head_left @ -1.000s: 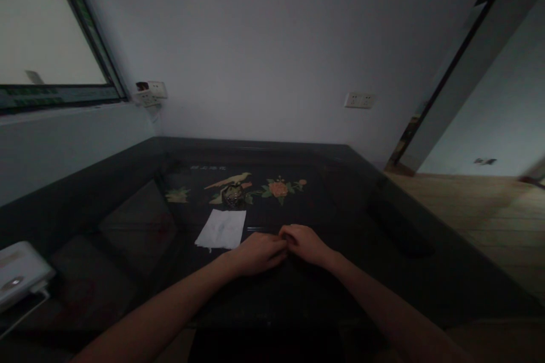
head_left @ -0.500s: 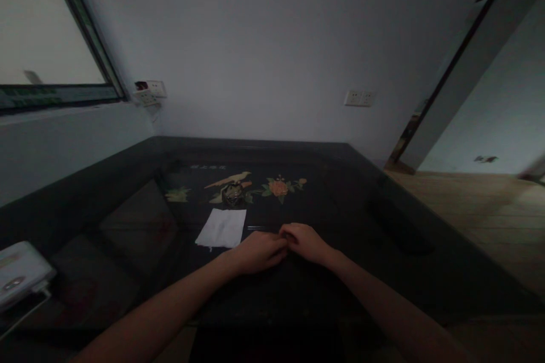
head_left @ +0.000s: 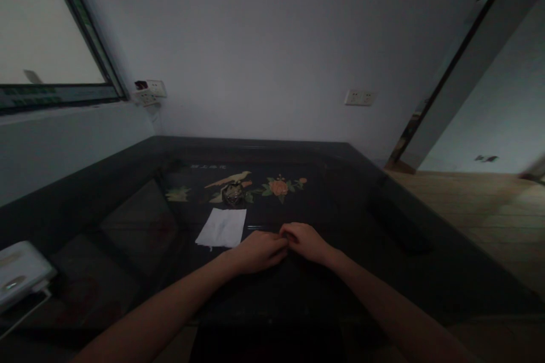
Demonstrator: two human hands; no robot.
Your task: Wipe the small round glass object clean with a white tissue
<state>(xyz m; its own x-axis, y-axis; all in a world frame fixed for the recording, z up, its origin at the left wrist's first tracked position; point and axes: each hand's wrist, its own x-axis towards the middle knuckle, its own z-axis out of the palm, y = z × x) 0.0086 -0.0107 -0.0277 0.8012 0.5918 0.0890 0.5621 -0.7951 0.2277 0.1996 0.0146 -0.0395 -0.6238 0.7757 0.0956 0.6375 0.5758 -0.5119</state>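
On the desk (head_left: 336,198), left hand (head_left: 261,250) and right hand (head_left: 309,242) meet, fingers curled; whether they grip anything, I cannot tell. The paper (head_left: 221,228) lies flat, roughly square, just beyond the left wrist, left hand nearer.

"Is everything looking dim?"
"Yes: the black table (head_left: 332,204) is sinking into murk, faint reflections are sheening its left side, and the window (head_left: 46,28) is glowing pale."
"How are the edges looking?"
"Stretching and softening; the white device (head_left: 23,272) is blurring, and a shadow is crossing the floor (head_left: 460,198) at right."
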